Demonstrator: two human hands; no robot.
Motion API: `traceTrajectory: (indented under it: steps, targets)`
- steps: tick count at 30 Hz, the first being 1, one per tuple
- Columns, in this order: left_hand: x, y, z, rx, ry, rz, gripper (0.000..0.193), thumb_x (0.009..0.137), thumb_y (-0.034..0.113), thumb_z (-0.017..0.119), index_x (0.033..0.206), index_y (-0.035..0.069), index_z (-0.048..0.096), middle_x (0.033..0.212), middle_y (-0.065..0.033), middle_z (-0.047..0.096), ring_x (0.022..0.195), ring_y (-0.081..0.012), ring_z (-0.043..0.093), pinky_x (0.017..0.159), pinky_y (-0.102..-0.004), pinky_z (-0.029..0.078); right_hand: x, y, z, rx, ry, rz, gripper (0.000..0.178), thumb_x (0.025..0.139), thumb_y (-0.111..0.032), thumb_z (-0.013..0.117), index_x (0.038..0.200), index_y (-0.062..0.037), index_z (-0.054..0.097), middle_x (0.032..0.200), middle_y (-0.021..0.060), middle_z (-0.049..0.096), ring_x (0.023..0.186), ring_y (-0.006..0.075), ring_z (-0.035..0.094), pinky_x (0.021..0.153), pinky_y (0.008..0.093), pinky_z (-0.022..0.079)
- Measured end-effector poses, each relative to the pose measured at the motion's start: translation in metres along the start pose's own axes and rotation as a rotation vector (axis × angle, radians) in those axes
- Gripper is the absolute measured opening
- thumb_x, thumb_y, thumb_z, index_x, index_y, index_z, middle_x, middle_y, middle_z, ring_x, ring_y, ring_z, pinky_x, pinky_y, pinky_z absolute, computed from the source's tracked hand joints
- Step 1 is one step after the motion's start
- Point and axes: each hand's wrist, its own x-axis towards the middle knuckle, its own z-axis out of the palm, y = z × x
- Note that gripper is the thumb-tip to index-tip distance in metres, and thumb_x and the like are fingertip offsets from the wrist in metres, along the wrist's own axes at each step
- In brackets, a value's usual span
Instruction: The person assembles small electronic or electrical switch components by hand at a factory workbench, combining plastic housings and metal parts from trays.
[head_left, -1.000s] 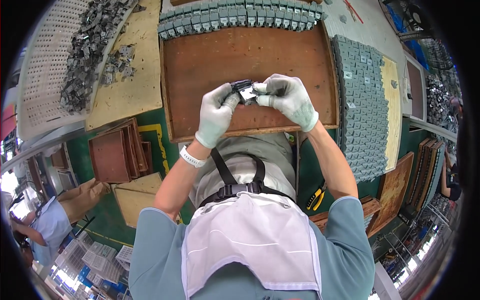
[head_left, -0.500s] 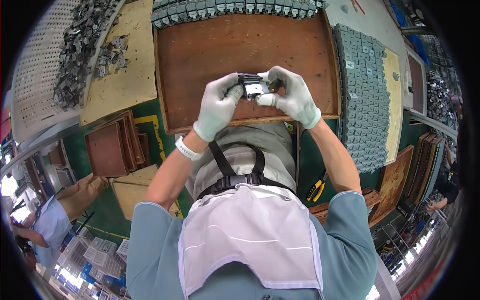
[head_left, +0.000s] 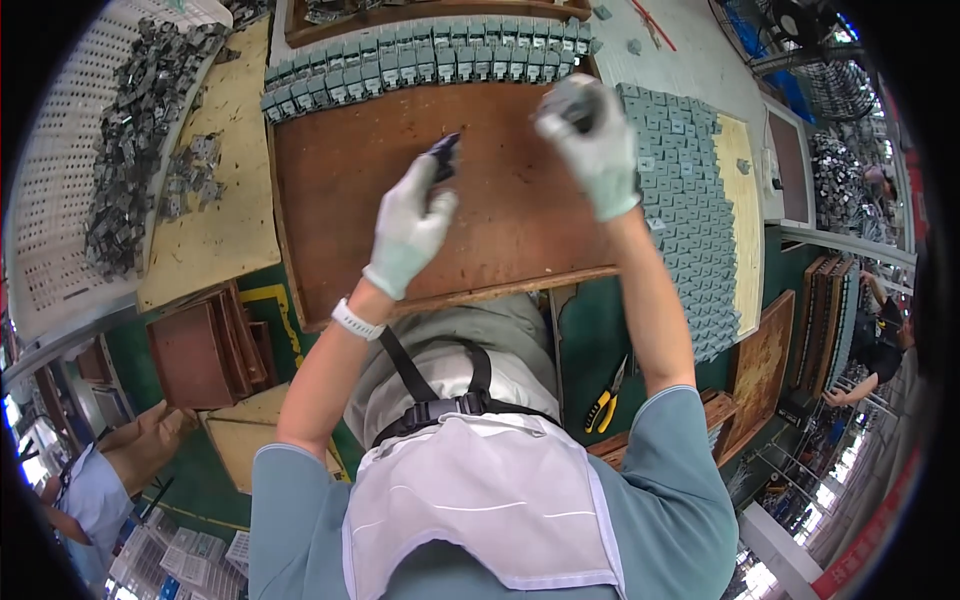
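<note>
Green floor is glimpsed around a busy workshop bench, viewed from above through a rounded fisheye frame. At the centre, a shallow reddish-brown wooden tray is set in front of the seated person, and its far edge is lined with two rows of grey blocky parts. Over the tray's middle, a small dark part is pinched between the thumb and fingers of the white-gloved left hand. Near the tray's far right corner, the gloved right hand is blurred; its fingers are curled around a greyish piece, whose exact shape cannot be told. To the right, many grey pieces are packed closely on a pale board. To the left, loose metal pieces are heaped in a white perforated basket, and a smaller pile is scattered on a light wooden board. Lower down, stacked wooden trays are seen at left, and pliers with yellow-and-black handles at right.
</note>
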Motion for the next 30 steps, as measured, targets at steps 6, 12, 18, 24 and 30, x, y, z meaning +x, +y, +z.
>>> traceTrajectory:
  steps: [6, 12, 18, 24, 30]
  targets:
    - [-0.003, 0.011, -0.030, -0.113, -0.032, -0.252, 0.036, 0.091, -0.004, 0.052, 0.124, 0.001, 0.064, 0.089, 0.0000, 0.062, 0.070, -0.0051, 0.049, 0.063, -0.0211, 0.044, 0.079, 0.088, -0.008, -0.687, -0.006, 0.084, 0.054, 0.077, -0.023, 0.075, 0.127, -0.0163, 0.058, 0.106, 0.0194, 0.070, 0.098, 0.0373, 0.067, 0.085, 0.0454, 0.054]
    - [-0.008, 0.004, -0.049, -0.034, 0.003, 0.000, 0.035, 0.087, -0.006, 0.053, 0.118, -0.001, 0.067, 0.110, -0.0135, 0.071, 0.090, -0.0173, 0.068, 0.079, -0.0298, 0.052, 0.080, 0.132, -0.007, -0.697, -0.037, -0.216, 0.070, 0.076, -0.019, 0.075, 0.140, -0.0148, 0.047, 0.110, 0.0221, 0.066, 0.098, 0.0441, 0.064, 0.087, 0.0483, 0.052]
    - [0.014, -0.052, -0.194, 0.738, 0.639, 0.063, 0.028, 0.082, 0.008, 0.065, 0.110, 0.003, 0.068, 0.100, -0.0184, 0.069, 0.087, -0.0308, 0.066, 0.075, -0.0404, 0.052, 0.070, 0.051, -0.102, -0.458, -0.035, 0.113, 0.068, 0.087, -0.018, 0.070, 0.149, -0.0159, 0.042, 0.122, 0.0132, 0.066, 0.094, 0.0190, 0.066, 0.081, 0.0331, 0.054]
    - [0.015, -0.121, -0.257, 1.286, 0.514, -0.256, 0.036, 0.090, 0.031, 0.059, 0.111, 0.001, 0.061, 0.100, -0.0283, 0.066, 0.092, -0.0485, 0.062, 0.083, -0.0540, 0.050, 0.058, 0.100, -0.170, -0.287, 0.039, 0.136, 0.050, 0.086, -0.026, 0.075, 0.132, -0.0101, 0.061, 0.114, 0.0082, 0.068, 0.101, 0.0162, 0.063, 0.087, 0.0288, 0.050]
    - [-0.011, -0.093, -0.246, 1.317, 0.207, -0.168, 0.049, 0.083, 0.011, 0.062, 0.130, 0.001, 0.056, 0.115, -0.0219, 0.064, 0.106, -0.0403, 0.061, 0.091, -0.0470, 0.049, 0.050, 0.189, -0.276, -0.266, 0.299, 0.562, 0.041, 0.086, -0.025, 0.071, 0.122, -0.0064, 0.067, 0.094, 0.0041, 0.070, 0.078, 0.0111, 0.066, 0.059, 0.0247, 0.050]
